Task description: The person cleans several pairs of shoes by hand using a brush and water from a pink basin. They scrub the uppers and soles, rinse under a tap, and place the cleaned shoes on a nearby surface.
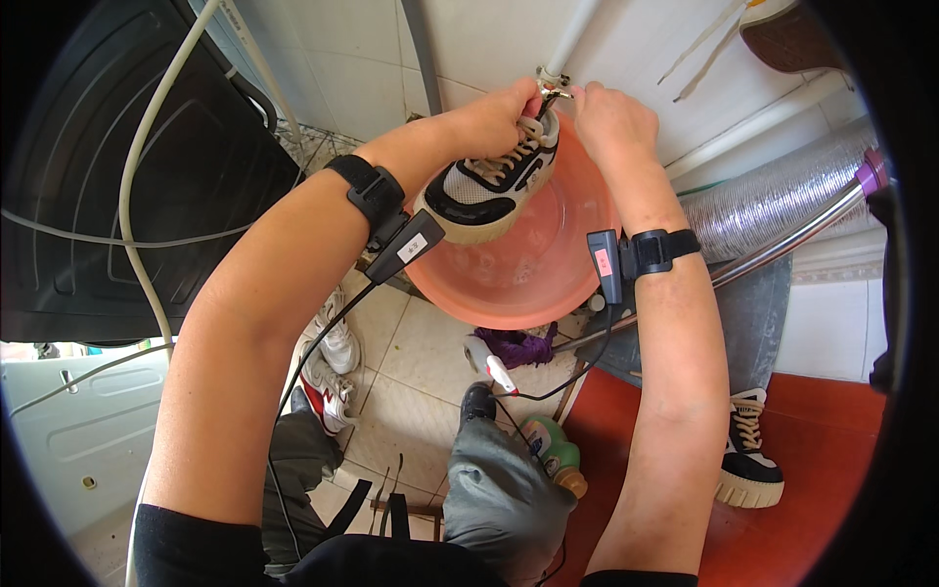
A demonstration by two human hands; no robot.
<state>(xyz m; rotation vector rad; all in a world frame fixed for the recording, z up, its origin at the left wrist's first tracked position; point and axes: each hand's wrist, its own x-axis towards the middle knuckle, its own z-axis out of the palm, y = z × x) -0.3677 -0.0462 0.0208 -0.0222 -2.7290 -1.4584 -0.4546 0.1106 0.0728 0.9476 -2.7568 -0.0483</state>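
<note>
My left hand (508, 117) grips a black, white and beige lace-up sneaker (477, 194) near its tongue and laces. The sneaker is tilted over a pink plastic basin (506, 312), its heel end beneath a metal tap (552, 86) on the wall. At the tap's small lever are the fingertips of my right hand (620, 121), partly hidden by the hand itself. Clear liquid lies in the bottom of the basin. A similar sneaker (752, 455) rests on a red surface to the right, partly behind my right forearm.
A black appliance panel (154, 183) with hoses stands left. White shoes (334, 374) are on the tiled floor. A red-and-white-handled brush (495, 370), a purple mop head (517, 346) and a green bottle (550, 444) lie near the basin. A silver duct (777, 183) runs along the right wall.
</note>
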